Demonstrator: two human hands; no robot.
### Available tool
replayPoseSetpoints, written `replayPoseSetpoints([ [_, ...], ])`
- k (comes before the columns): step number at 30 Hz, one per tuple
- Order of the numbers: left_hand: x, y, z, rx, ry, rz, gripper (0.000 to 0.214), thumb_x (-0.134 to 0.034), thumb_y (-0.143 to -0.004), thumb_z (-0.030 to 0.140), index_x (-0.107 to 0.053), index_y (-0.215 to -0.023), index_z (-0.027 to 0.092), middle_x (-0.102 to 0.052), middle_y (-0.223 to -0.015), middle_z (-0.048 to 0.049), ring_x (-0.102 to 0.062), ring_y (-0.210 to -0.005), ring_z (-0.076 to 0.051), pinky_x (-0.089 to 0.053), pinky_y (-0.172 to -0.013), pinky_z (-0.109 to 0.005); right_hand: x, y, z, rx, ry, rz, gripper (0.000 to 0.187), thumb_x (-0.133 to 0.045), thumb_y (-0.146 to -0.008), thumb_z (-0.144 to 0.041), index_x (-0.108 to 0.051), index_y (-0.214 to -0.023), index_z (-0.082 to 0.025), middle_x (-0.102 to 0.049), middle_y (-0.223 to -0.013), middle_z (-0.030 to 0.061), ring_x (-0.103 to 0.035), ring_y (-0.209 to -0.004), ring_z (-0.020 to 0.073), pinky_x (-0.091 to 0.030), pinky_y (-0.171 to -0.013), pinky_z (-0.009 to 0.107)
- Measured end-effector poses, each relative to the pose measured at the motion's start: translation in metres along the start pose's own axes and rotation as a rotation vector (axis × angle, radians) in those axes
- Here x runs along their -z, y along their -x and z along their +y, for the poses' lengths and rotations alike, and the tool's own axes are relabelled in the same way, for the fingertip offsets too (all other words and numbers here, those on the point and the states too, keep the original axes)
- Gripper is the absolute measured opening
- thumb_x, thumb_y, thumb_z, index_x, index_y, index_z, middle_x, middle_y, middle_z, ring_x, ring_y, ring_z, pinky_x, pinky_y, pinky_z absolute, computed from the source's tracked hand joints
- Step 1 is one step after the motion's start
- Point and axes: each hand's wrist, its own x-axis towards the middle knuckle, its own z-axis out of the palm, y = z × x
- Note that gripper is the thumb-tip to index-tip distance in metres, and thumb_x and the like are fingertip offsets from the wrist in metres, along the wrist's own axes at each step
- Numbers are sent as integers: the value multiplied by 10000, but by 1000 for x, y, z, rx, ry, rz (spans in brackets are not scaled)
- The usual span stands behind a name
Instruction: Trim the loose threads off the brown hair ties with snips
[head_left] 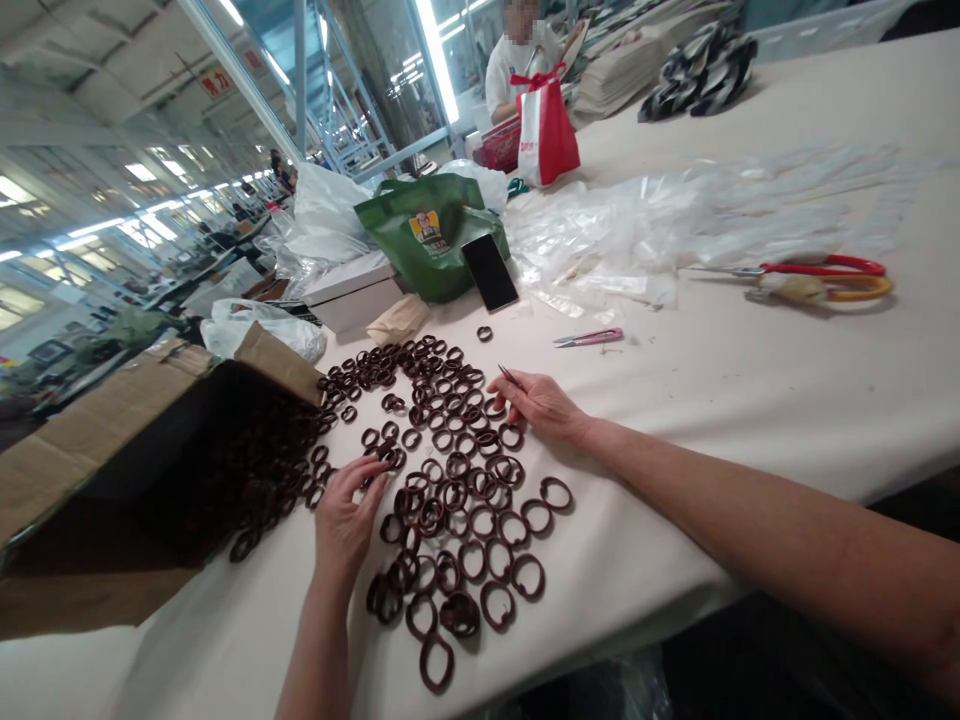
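Observation:
Several dark brown ring-shaped hair ties [450, 480] lie spread over the white table [750, 400], spilling from a tipped cardboard box [112, 470] on the left. My left hand [346, 520] lies among the rings near the box mouth, fingers stretched out, fingertips touching rings. My right hand [541, 405] rests on the rings at the spread's far right side, its fingers curled round a small dark pointed tool [508, 375] that sticks out past the thumb.
Pink thread snips [591, 338], red-handled scissors [817, 278], a black phone [489, 272], a green bag [427, 235], a white box [352, 290] and clear plastic sleeves [675, 220] lie beyond. A person sits at the far end behind a red-and-white bag [546, 130].

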Motion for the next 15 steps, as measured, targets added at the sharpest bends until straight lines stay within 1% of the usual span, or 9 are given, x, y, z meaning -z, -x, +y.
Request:
replayPoseSetpoints([
  [2, -9, -22, -2, -54, -72, -52, 260, -621, -825, 441, -769, -892, 238, -733, -1067, -84, -637, -1054, -272, -460, -1014, -458, 0, 0, 1, 4, -2, -5, 383, -449, -965, -491, -634, -996, -158, -676, -777, 25, -578, -520, 92, -443, -487, 199],
  [4, -18, -38, -2, -86, -111, -101, 230, -642, -788, 418, -777, -859, 246, -731, -1061, -88, -620, -1062, -293, -455, -1006, -472, 0, 0, 1, 4, -1, -17, 370, -453, -966, -488, -627, -988, -162, -679, -785, 24, -580, -521, 94, -444, -493, 204],
  [8, -33, -57, 1, -86, -91, -149, 133, -686, -712, 361, -772, -746, 266, -734, -1009, -78, -612, -1062, -305, -446, -1014, -467, 1, 0, 1, 5, 5, -22, 348, -461, -968, -485, -616, -966, -172, -684, -793, 23, -580, -526, 98, -445, -497, 213],
  [10, -36, -60, 4, -65, -62, -141, 107, -696, -688, 349, -757, -700, 263, -737, -980, -76, -621, -1054, -305, -439, -1027, -469, 1, 0, 1, 4, 4, -21, 344, -463, -969, -482, -614, -956, -173, -686, -788, 21, -582, -524, 98, -448, -498, 216],
  [12, -36, -57, 11, -20, -17, -103, 127, -687, -694, 357, -737, -684, 241, -740, -1009, -90, -642, -1040, -304, -453, -1016, -477, 0, 0, 1, 4, 0, -13, 341, -459, -972, -476, -615, -956, -172, -687, -782, 19, -585, -521, 98, -447, -497, 215],
  [15, -30, -42, 28, 52, 73, -21, 241, -607, -790, 408, -687, -712, 194, -720, -1151, -135, -686, -1015, -281, -517, -943, -457, 1, -1, 2, 23, -11, 19, 340, -449, -976, -463, -623, -967, -171, -687, -775, 19, -591, -527, 96, -443, -497, 209],
])
